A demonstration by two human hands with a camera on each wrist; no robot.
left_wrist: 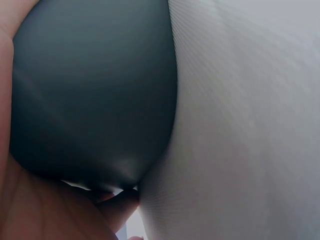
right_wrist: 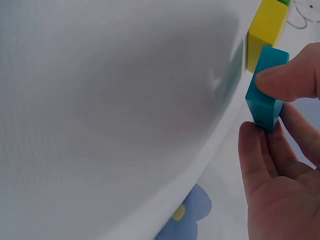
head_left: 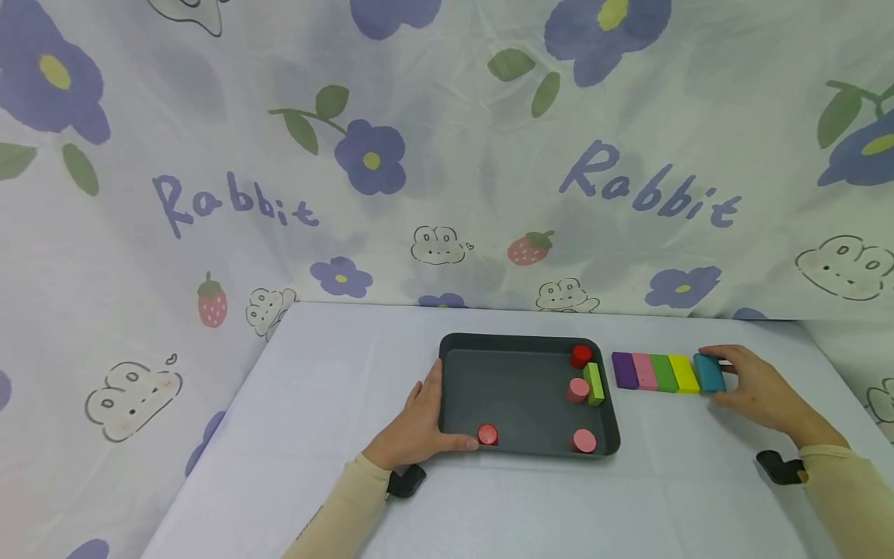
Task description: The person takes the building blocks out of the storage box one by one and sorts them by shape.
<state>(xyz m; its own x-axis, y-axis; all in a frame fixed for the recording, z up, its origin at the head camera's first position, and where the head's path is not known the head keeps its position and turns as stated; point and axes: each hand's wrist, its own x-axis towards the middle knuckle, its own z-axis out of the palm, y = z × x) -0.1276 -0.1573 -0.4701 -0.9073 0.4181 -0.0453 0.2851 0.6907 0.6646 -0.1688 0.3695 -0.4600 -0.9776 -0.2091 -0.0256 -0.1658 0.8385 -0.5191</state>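
Note:
My right hand pinches a teal rectangular block between thumb and fingers, as the right wrist view also shows. The block is at the right end of a row, close beside a yellow block; whether the two touch I cannot tell. Farther left in that row are a green block, a pink block and a purple block. My left hand rests against the near left corner of a dark grey tray, fingers along its left side, thumb along the front rim.
Inside the tray, a dark red cylinder, a lime green block and pink cylinders stand near the right wall. A red cylinder stands near the front wall, by my left thumb. A patterned cloth hangs behind the white table.

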